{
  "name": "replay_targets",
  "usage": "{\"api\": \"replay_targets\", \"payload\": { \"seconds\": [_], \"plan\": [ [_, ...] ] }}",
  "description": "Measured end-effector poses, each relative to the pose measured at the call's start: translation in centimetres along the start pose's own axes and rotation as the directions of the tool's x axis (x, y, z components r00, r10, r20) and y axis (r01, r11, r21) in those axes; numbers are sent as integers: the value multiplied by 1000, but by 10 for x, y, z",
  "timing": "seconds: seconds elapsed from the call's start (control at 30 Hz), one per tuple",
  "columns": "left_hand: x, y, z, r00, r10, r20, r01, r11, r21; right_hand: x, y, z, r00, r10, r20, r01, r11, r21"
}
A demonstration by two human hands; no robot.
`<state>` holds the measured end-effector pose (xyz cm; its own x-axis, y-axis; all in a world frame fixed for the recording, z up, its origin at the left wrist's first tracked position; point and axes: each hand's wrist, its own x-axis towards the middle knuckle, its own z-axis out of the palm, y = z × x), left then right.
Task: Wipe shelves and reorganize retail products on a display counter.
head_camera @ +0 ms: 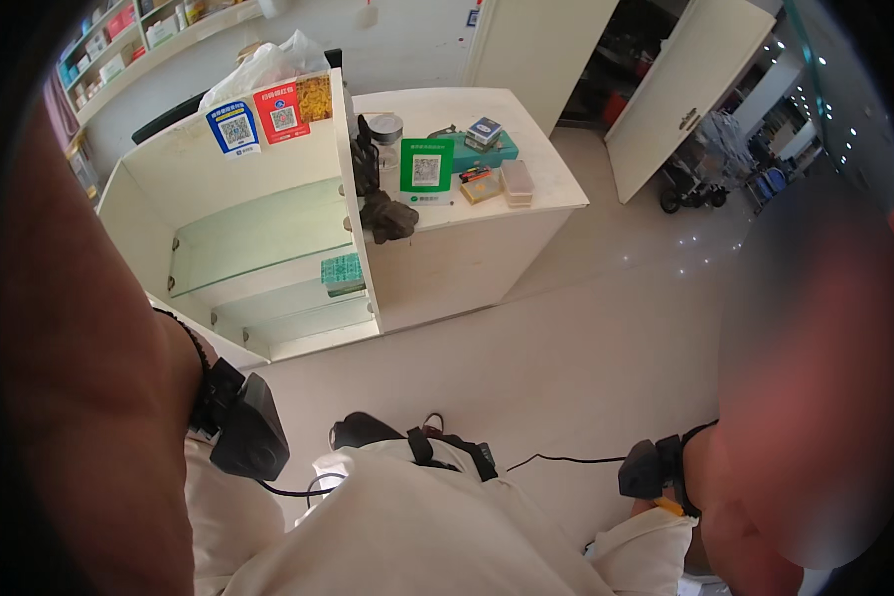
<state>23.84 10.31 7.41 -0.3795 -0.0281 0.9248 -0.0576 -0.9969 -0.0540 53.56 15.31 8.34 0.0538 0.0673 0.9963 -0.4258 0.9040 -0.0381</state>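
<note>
Both of my hands are out of view. My bare left arm (104, 387) fills the left side, with a black device (249, 432) strapped to it and a cable running from it. At the lower right, another black strapped device (641, 469) sits on my right arm (737, 529), and its cable crosses toward my waist. Much of the right side is blurred. Before me stands a white display cabinet (369, 276) with glass shelves (261, 238). A teal patterned box (341, 274) rests on a lower shelf.
Beside the cabinet, a white counter (484, 108) bears a lidded jar (386, 130), a green code sign (426, 170), a teal case (495, 153), a clear plastic box (517, 182) and a dark bag (391, 217). An open door (685, 97) and a wrapped wheeled item (715, 160) stand beyond.
</note>
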Motion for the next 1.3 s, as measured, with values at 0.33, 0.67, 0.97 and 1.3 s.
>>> {"api": "replay_targets", "payload": {
  "seconds": [0.33, 0.67, 0.97, 1.3],
  "plan": [
    [-35, -17, 15, 994, -101, -45, 106, 988, 117, -19, 42, -48, 987, 141, -80, -123, 973, 196],
    [-37, -31, -21, 957, -182, -227, 229, 953, 200, -29, 122, 11, 939, 342, -38, -308, 886, 347],
    [-175, -8, -94, 704, -655, -273, 479, 156, 864, -125, 163, 27, 711, 587, 388, -668, 736, 112],
    [-360, -33, -238, 376, -566, -734, 613, -442, 655, -365, 203, 130, -306, 738, 601, -887, 8, -462]
  ]
}}
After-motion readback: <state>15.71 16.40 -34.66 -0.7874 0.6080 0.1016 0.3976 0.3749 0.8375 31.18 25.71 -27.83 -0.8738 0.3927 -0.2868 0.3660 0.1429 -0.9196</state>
